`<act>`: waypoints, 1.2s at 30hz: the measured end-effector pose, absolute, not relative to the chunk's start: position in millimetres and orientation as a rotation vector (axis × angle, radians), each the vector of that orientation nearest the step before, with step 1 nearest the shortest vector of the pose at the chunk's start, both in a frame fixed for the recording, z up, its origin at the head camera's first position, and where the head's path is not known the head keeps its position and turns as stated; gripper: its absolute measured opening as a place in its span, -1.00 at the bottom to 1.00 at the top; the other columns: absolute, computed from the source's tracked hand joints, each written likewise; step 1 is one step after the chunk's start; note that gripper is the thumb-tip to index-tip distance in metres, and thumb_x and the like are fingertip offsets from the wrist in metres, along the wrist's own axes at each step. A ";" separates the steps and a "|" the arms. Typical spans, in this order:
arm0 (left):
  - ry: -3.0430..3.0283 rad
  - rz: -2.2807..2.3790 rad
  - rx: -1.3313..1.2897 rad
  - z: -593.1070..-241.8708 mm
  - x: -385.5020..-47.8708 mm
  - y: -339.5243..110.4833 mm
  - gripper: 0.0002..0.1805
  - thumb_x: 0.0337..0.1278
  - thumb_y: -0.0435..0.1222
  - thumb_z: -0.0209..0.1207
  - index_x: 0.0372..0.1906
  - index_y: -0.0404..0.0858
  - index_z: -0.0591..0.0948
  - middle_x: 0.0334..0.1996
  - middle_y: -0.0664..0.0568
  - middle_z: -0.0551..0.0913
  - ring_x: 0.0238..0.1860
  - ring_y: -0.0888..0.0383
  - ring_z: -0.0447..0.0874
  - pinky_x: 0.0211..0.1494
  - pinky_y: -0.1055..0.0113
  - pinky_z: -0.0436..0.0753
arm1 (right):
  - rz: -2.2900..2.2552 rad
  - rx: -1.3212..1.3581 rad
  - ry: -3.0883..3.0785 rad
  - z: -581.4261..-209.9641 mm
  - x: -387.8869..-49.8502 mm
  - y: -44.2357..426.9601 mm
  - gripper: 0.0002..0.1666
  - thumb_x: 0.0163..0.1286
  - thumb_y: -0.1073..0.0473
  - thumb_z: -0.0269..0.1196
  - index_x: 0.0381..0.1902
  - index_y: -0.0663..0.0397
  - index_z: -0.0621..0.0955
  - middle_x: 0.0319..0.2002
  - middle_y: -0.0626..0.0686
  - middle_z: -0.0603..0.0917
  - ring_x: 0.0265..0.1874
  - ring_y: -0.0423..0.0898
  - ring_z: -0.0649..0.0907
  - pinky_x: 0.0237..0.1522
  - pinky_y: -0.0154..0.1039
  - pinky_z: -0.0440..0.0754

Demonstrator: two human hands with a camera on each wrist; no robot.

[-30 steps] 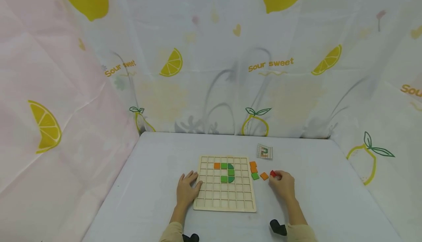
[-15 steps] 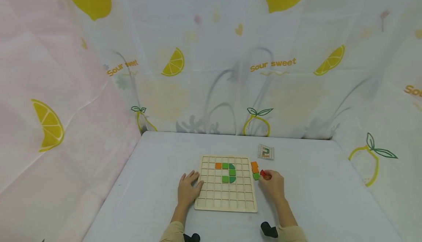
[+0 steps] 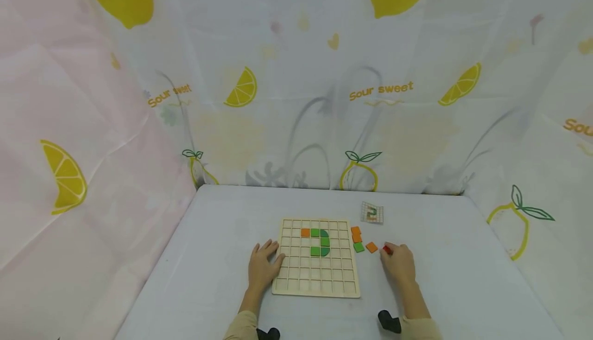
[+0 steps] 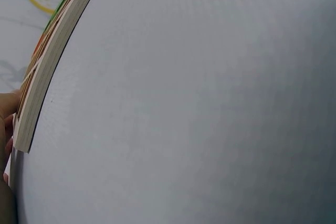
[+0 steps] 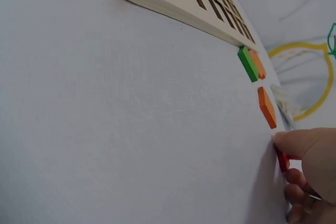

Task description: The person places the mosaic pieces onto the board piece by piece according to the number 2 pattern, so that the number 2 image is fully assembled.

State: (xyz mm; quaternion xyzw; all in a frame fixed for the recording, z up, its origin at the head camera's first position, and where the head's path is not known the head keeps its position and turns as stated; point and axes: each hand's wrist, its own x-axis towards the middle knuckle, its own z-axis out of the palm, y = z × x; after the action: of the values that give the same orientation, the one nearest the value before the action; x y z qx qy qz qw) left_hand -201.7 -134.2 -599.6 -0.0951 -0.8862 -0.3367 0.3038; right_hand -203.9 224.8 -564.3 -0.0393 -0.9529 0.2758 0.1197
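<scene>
My right hand (image 3: 399,264) is low over the white table, pinching a small red tile (image 3: 387,249) between thumb and fingers. In the right wrist view, the thumb and fingertips cover much of this red tile (image 5: 282,159). A loose orange tile (image 3: 371,247) lies just to the hand's left. My left hand (image 3: 263,267) rests at the left edge of a wooden grid board (image 3: 319,284), fingers extended and thumb touching its rim. On the board, one orange tile (image 3: 305,232) and several green tiles (image 3: 325,242) sit in the cells, some with rounded corners.
Beside the board's right edge lie orange tiles (image 3: 355,234) and a green tile (image 3: 359,247). Behind them is a small pattern card (image 3: 372,213) with a grid figure. A lemon-print curtain (image 3: 296,124) stands along the back of the table (image 3: 222,227).
My right hand moved left over the loose orange tile with the red tile, then back right, uncovering the orange one. My left hand and the board kept their places.
</scene>
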 end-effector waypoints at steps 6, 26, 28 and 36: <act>-2.374 -0.900 -0.234 -601.8 -203.4 -134.8 -0.65 -0.16 -0.31 0.35 -0.20 -0.43 0.68 -0.18 -0.21 0.70 -0.03 -0.18 0.63 0.24 -0.16 0.37 | 0.856 0.079 -2.727 -566.3 -204.4 231.0 -0.71 0.13 0.42 0.26 -0.23 0.62 0.59 -0.30 0.45 0.53 -0.27 0.30 0.56 -0.20 0.18 0.59; -2.486 -0.940 -0.176 -599.2 -203.9 -136.5 -0.63 -0.13 -0.30 0.37 -0.14 -0.39 0.67 -0.11 -0.15 0.69 0.05 -0.12 0.60 0.33 -0.09 0.32 | 0.982 -0.169 -2.765 -561.3 -201.9 231.7 -0.62 -0.01 0.30 0.24 -0.26 0.54 0.60 -0.40 0.32 0.61 -0.36 0.13 0.57 -0.28 0.05 0.57; -2.490 -0.939 -0.177 -598.6 -203.6 -136.4 -0.63 -0.12 -0.29 0.36 -0.14 -0.39 0.67 -0.10 -0.14 0.69 0.06 -0.11 0.60 0.34 -0.08 0.31 | 0.983 -0.171 -2.741 -562.7 -200.9 230.8 -0.63 0.00 0.30 0.24 -0.26 0.55 0.61 -0.40 0.32 0.62 -0.35 0.15 0.58 -0.27 0.06 0.58; -2.492 -0.927 -0.180 -599.1 -203.5 -137.0 -0.63 -0.13 -0.28 0.36 -0.14 -0.38 0.68 -0.11 -0.14 0.70 0.05 -0.11 0.60 0.33 -0.08 0.32 | 1.066 -0.186 -2.583 -567.5 -204.0 210.9 -0.67 0.00 0.31 0.32 -0.29 0.50 0.63 -0.44 0.27 0.61 -0.43 0.05 0.59 -0.37 -0.14 0.63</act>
State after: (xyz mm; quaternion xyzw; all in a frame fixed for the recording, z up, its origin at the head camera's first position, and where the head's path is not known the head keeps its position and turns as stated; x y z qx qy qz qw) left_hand -203.5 -137.0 -599.1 -0.0656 -0.9087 -0.3381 0.2360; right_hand -204.0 210.9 -567.5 -0.0653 -0.9090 0.3750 0.1699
